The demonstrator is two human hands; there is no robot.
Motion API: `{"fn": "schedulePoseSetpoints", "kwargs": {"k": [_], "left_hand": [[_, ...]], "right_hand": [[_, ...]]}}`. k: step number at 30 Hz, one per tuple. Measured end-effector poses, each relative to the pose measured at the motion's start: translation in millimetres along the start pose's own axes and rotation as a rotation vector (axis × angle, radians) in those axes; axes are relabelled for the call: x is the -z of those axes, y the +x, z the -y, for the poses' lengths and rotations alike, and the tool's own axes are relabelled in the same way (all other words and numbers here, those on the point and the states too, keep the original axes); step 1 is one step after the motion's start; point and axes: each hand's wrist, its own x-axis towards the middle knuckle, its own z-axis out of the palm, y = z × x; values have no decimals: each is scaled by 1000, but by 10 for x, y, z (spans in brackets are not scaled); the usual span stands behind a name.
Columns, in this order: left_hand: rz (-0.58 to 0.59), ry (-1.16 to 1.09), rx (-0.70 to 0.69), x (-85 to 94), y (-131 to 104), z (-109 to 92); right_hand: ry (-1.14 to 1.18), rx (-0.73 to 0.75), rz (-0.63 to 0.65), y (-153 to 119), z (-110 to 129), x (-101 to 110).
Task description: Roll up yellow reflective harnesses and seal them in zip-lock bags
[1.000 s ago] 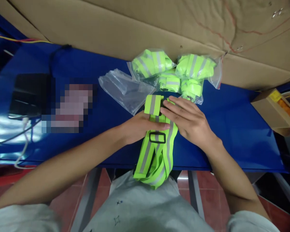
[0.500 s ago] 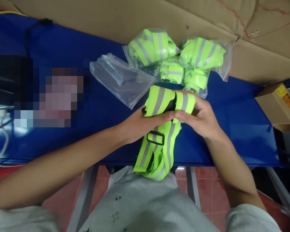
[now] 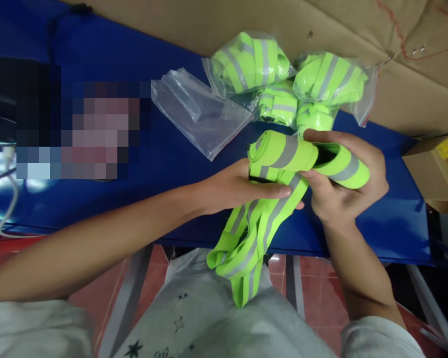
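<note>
Between my hands is a neon yellow-green reflective strap (image 3: 280,204) with a grey stripe, partly rolled at the top. My left hand (image 3: 242,186) grips the folded strands, its thumb lying across them. Around a wide loop of the same strap curl the fingers of my right hand (image 3: 351,184), its thumb pressing near the roll. Loose lengths hang down over the table's front edge towards my lap. A flat clear zip bag (image 3: 209,119) lies beyond my left hand. Farther back, bagged straps (image 3: 252,62) in the same colours are heaped together.
A blue-covered table (image 3: 388,219) carries everything. Tan cardboard (image 3: 164,30) stands along its back, and a small cardboard box (image 3: 433,169) sits at the right end. A black object (image 3: 18,89) and a white cable (image 3: 7,199) are at the left, beside a pixelated patch.
My right hand has moved right and turned, opening out a loop of strap. The upper part now shows as a roll, the black buckle is out of sight, and the strands hang lower.
</note>
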Motion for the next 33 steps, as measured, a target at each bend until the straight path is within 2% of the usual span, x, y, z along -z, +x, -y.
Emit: {"fn": "schedulePoseSetpoints", "kwargs": {"k": [2, 4, 7, 9, 11, 13, 15, 17, 19, 22, 24, 27, 29, 33], "left_hand": [[76, 4, 74, 11, -15, -16], [123, 24, 117, 34, -41, -48], [139, 46, 82, 70, -81, -117], [135, 26, 36, 79, -89, -151], [78, -8, -11, 73, -72, -159], [-64, -8, -74, 61, -35, -145], [-220, 28, -134, 53, 2, -126], [-313, 71, -177, 44, 23, -113], [-333, 102, -212, 24, 18, -113], [-316, 118, -288, -39, -21, -130], [-335, 110, -310, -91, -49, -151], [-415, 65, -303, -140, -67, -197], [-452, 26, -326, -137, -63, -242], [-469, -27, -439, -83, -50, -380]], "right_hand": [[-73, 106, -30, 9, -76, 43], [-183, 217, 7, 32, -182, 106], [-290, 355, 179, 85, -283, 198], [-293, 372, 284, 113, -268, 222], [-286, 357, 403, 120, -209, 203], [-266, 312, 547, 107, -159, 152], [-198, 234, 624, 89, -146, 93], [-145, 157, 592, 78, -149, 48], [-176, 180, 513, 71, -116, 30], [-382, 294, 459, 13, 73, 53], [-514, 287, 435, -103, 271, 88], [-583, 155, 374, -395, 540, 134], [-598, 48, 404, -605, 633, 149], [-561, -195, 383, -870, 575, 181]]}}
